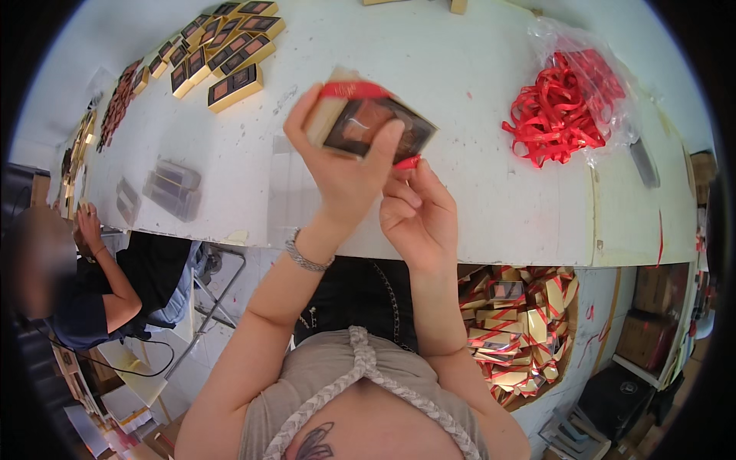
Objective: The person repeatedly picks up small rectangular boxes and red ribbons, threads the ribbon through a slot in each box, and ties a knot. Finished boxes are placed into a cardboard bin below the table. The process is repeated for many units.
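Observation:
My left hand (345, 167) grips a gold box (325, 123) with a dark insert and a clear front over brownish contents. The box is tilted and held above the white table. A red ribbon with gold writing (353, 89) lies across its upper end. My right hand (420, 213) pinches a part of the red ribbon (408, 163) between thumb and finger at the box's lower corner. Beneath my left wrist, a clear plastic sheet or cover (287, 195) rests on the table.
Several gold boxes (236, 89) stand at the back left. Clear plastic covers (172, 190) lie left. A pile of red ribbons (558, 115) spills from a plastic bag (627, 115) at right. Below the table edge, a carton (566, 339) holds ribboned boxes (506, 333). A person (86, 276) sits at left.

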The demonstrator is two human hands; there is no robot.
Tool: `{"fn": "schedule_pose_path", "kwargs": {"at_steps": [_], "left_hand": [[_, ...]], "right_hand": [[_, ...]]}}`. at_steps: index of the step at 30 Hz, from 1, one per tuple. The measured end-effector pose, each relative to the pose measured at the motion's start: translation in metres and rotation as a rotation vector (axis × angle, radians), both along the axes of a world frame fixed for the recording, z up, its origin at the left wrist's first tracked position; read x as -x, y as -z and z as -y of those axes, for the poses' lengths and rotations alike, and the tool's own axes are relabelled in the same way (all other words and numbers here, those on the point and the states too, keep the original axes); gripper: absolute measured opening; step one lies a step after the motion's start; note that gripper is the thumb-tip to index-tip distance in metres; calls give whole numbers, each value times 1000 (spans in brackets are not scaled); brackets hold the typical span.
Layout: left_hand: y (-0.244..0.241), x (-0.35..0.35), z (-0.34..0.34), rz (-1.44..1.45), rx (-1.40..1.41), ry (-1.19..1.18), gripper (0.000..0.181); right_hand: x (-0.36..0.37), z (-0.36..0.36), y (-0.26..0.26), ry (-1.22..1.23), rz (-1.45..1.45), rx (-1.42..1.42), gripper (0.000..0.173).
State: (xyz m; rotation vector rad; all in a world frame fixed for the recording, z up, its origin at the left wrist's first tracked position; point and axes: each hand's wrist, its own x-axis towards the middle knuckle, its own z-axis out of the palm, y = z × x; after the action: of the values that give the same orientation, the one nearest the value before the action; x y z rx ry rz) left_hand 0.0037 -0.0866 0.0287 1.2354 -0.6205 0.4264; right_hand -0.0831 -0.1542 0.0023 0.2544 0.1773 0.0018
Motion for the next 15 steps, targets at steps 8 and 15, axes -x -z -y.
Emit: {"fn": "schedule_pose_path", "kwargs": {"at_steps": [8, 15], "left_hand": [[-6, -3, -24, -113, -181, 158, 71], [-24, -37, -31, 161, -783, 235, 36]], "right_hand": [[7, -1, -7, 382, -158, 1337, 54], [22, 26, 5, 243, -126, 1428, 54]]}}
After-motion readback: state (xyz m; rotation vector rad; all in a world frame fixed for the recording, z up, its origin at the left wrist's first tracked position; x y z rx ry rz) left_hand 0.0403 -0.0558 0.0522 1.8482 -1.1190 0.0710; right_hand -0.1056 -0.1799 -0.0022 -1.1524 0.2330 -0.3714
